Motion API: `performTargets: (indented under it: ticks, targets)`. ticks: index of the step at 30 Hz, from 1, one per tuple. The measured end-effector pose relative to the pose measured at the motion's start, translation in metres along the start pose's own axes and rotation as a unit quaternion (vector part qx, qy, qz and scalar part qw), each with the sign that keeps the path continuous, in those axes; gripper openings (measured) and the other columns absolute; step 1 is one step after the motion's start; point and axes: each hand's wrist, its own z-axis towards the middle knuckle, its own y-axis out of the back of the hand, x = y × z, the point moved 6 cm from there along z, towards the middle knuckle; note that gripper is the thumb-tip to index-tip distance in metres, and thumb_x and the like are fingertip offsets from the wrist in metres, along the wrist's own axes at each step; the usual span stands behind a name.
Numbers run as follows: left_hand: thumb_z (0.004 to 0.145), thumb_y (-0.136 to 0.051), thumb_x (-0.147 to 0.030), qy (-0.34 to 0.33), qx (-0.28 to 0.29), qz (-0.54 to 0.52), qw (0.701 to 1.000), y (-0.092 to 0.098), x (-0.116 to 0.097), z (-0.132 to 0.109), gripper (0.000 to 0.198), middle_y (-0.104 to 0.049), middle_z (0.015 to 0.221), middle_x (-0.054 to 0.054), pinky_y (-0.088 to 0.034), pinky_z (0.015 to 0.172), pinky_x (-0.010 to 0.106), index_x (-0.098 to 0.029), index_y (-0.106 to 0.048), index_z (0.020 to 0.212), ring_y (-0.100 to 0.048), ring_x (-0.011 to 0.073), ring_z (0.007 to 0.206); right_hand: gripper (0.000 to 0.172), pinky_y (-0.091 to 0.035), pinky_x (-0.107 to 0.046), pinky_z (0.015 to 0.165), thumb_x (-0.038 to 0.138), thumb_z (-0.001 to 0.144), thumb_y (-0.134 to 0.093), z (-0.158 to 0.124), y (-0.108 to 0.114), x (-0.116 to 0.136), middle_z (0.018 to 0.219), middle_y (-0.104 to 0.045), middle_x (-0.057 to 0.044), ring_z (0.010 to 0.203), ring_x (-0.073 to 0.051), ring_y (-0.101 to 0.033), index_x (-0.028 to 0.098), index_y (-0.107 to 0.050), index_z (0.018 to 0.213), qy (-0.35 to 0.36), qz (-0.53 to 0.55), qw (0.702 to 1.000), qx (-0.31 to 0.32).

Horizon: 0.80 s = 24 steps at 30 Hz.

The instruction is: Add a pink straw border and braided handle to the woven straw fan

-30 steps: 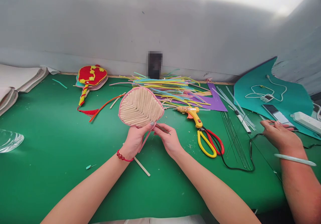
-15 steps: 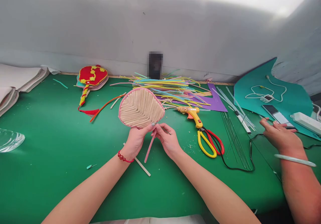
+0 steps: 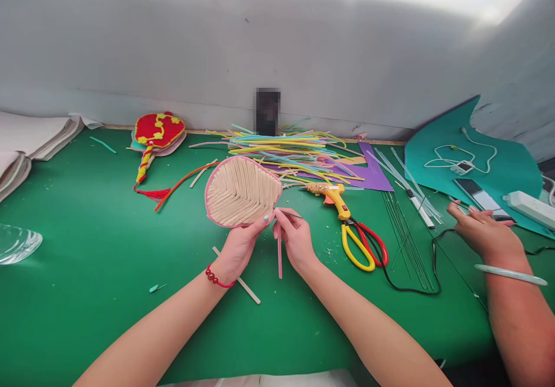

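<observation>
My left hand [image 3: 237, 247] grips the lower edge of a beige woven fan [image 3: 241, 191] with a pink rim, held tilted just above the green table [image 3: 87, 271]. My right hand [image 3: 295, 240] is closed in a pinch on a pink strip [image 3: 280, 255] that hangs down from the fan's base, and a thin dark wire pokes out to the right of its fingers. A red bead bracelet [image 3: 215, 277] circles my left wrist. A beige stick [image 3: 238, 280] lies on the table under my left hand.
A pile of coloured strips [image 3: 295, 150], a yellow glue gun [image 3: 332, 195], yellow-and-red scissors [image 3: 362, 245] and thin wires [image 3: 403, 231] lie behind and right. A red fan [image 3: 158, 131] sits far left. Another person's hand [image 3: 483, 231] rests at the right near a phone [image 3: 477, 193].
My right hand has swung the pink strip from a slant on the left to hanging straight down. The fan tilted slightly lower. The other person's hand shifted a little.
</observation>
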Motion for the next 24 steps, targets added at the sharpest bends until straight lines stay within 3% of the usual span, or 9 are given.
performTargets:
  ticks: [3, 6, 8, 10, 13, 16, 18, 21, 24]
  targets:
    - [0.07, -0.074, -0.026, 0.034, 0.012, 0.007, 0.999, -0.004, 0.006, -0.007, 0.026, -0.067, 0.112, 0.004, -0.043, 0.098, 0.035, -0.021, -0.071, 0.095, -0.055, 0.0224, 0.112, 0.023, -0.032, -0.022, 0.043, 0.039, 0.069, -0.07, 0.005, 0.006, 0.002, 0.047, -0.048, 0.007, 0.041, -0.007, -0.042, 0.018, -0.064, 0.076, -0.015, 0.005, 1.0, -0.014]
    - [0.076, -0.069, -0.03, 0.134, 0.047, 0.045, 0.989, -0.008, 0.019, -0.021, 0.032, -0.061, 0.125, 0.007, -0.045, 0.095, 0.037, -0.023, -0.068, 0.107, -0.054, 0.0238, 0.115, 0.026, -0.027, -0.021, 0.039, 0.039, 0.064, -0.072, 0.014, 0.019, 0.0, 0.047, -0.049, 0.007, 0.039, -0.007, -0.04, 0.017, -0.063, 0.074, -0.041, -0.009, 0.999, -0.033]
    - [0.076, -0.068, -0.03, 0.195, 0.055, 0.1, 0.974, -0.007, 0.023, -0.03, 0.032, -0.06, 0.125, 0.009, -0.048, 0.089, 0.036, -0.022, -0.068, 0.107, -0.058, 0.025, 0.11, 0.027, -0.024, -0.021, 0.037, 0.039, 0.063, -0.071, 0.021, 0.029, -0.001, 0.042, -0.048, 0.007, 0.036, -0.007, -0.039, 0.016, -0.062, 0.072, -0.052, -0.039, 0.997, -0.043]
    - [0.074, -0.069, -0.029, 0.207, 0.082, 0.164, 0.961, -0.008, 0.019, -0.034, 0.029, -0.066, 0.114, 0.011, -0.051, 0.081, 0.035, -0.021, -0.07, 0.102, -0.063, 0.0253, 0.1, 0.027, -0.023, -0.021, 0.036, 0.04, 0.064, -0.07, 0.028, 0.038, -0.001, 0.038, -0.046, 0.007, 0.034, -0.007, -0.037, 0.016, -0.061, 0.072, -0.059, -0.066, 0.995, -0.048]
    - [0.078, -0.064, -0.033, 0.12, 0.154, 0.269, 0.943, -0.02, -0.004, -0.027, 0.021, -0.072, 0.087, 0.008, -0.05, 0.076, 0.033, -0.02, -0.073, 0.092, -0.065, 0.024, 0.085, 0.029, -0.024, -0.02, 0.036, 0.041, 0.064, -0.069, 0.035, 0.046, 0.002, 0.038, -0.047, 0.006, 0.034, -0.007, -0.038, 0.015, -0.062, 0.074, -0.059, -0.093, 0.993, -0.037]
    - [0.076, -0.065, -0.03, -0.072, 0.116, 0.379, 0.915, -0.027, -0.043, -0.01, 0.019, -0.069, 0.1, 0.004, -0.041, 0.093, 0.034, -0.025, -0.073, 0.092, -0.06, 0.0246, 0.098, 0.031, -0.028, -0.021, 0.037, 0.043, 0.064, -0.07, 0.036, 0.046, 0.01, 0.047, -0.053, 0.004, 0.038, -0.009, -0.045, 0.015, -0.063, 0.076, -0.034, -0.129, 0.991, -0.025]
    - [0.077, -0.063, -0.027, -0.153, 0.115, 0.441, 0.877, -0.033, -0.06, 0.001, 0.021, -0.067, 0.103, 0.004, -0.037, 0.098, 0.035, -0.027, -0.071, 0.096, -0.056, 0.0254, 0.104, 0.031, -0.032, -0.022, 0.038, 0.044, 0.066, -0.069, 0.033, 0.044, 0.017, 0.052, -0.056, 0.003, 0.041, -0.01, -0.049, 0.015, -0.064, 0.077, -0.013, -0.159, 0.987, -0.012]
    - [0.077, -0.063, -0.023, -0.222, 0.159, 0.498, 0.823, -0.043, -0.074, 0.015, 0.034, -0.059, 0.122, 0.005, -0.031, 0.104, 0.036, -0.028, -0.066, 0.11, -0.048, 0.0259, 0.118, 0.029, -0.036, -0.023, 0.043, 0.044, 0.071, -0.066, 0.028, 0.038, 0.028, 0.053, -0.056, 0.003, 0.045, -0.011, -0.052, 0.016, -0.065, 0.079, 0.015, -0.201, 0.979, 0.038]
    - [0.067, -0.073, -0.021, -0.242, 0.189, 0.521, 0.796, -0.046, -0.086, 0.025, 0.051, -0.054, 0.13, 0.005, -0.023, 0.109, 0.038, -0.029, -0.063, 0.116, -0.04, 0.0275, 0.126, 0.024, -0.042, -0.025, 0.053, 0.04, 0.076, -0.063, 0.021, 0.03, 0.039, 0.059, -0.058, 0.002, 0.053, -0.012, -0.054, 0.017, -0.067, 0.078, 0.044, -0.231, 0.965, 0.112]
